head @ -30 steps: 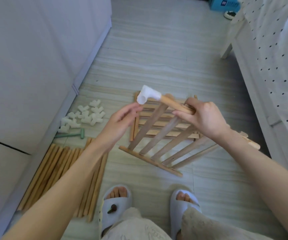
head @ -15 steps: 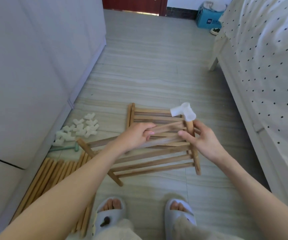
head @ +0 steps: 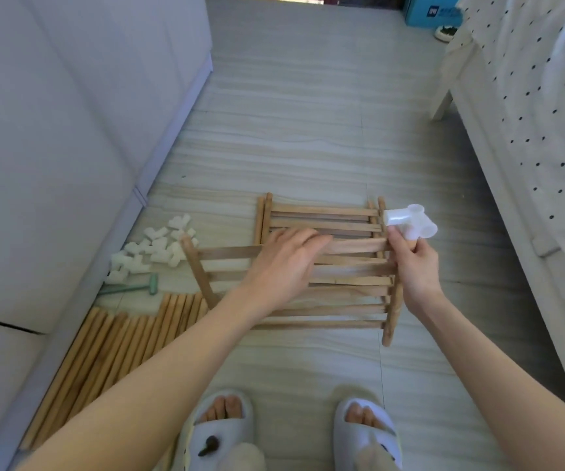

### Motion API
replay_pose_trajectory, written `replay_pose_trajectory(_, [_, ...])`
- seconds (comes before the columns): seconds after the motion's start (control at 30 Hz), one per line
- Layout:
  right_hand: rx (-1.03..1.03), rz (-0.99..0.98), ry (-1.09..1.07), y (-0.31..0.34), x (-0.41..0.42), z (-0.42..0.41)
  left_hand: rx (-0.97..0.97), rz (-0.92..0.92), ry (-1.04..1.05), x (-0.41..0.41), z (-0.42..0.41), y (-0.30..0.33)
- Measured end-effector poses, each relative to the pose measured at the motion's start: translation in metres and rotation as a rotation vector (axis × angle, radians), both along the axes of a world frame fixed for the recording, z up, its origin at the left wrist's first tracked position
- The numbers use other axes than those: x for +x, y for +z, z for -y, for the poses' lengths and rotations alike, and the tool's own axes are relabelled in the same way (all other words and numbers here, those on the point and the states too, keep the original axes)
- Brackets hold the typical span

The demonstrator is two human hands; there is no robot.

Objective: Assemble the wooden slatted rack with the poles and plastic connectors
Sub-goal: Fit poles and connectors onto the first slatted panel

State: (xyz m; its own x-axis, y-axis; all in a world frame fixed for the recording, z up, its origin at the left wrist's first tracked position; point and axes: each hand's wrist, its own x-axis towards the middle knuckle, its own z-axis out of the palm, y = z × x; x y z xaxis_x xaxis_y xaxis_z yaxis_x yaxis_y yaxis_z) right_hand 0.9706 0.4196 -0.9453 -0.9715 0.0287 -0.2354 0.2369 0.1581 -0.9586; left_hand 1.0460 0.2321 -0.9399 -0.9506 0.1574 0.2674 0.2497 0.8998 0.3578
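Note:
I hold a wooden slatted panel (head: pixel 349 285) roughly level above the floor. My right hand (head: pixel 413 263) grips its right rail just below a white plastic connector (head: pixel 410 222) fitted on the rail's top end. My left hand (head: pixel 284 263) lies over the slats near the middle, fingers stretched toward the right; whether it grips a slat is unclear. A second slatted panel (head: pixel 318 215) lies flat on the floor behind. Loose white connectors (head: pixel 152 249) are piled at the left, and a row of wooden poles (head: pixel 111 348) lies beside my left forearm.
A small green mallet (head: pixel 131 287) lies between the connectors and the poles. A white cabinet (head: pixel 53 147) runs along the left, a bed with a dotted sheet (head: pixel 543 113) along the right. My slippered feet (head: pixel 291 433) stand just below the panel.
The held panel swung from a steep tilt to nearly level, and the connector end moved from upper left to the right. My left hand came onto the slats.

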Motion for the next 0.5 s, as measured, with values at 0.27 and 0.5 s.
replay_pose_trajectory(0.27, [-0.020,-0.055,-0.112,-0.023,0.012,0.029,0.146,0.071,0.179,0.061,0.054,-0.050])
replay_pose_trajectory(0.5, [0.039,-0.125,-0.066,-0.042,0.016,0.046,0.232,0.499,0.478,0.106,0.102,-0.117])
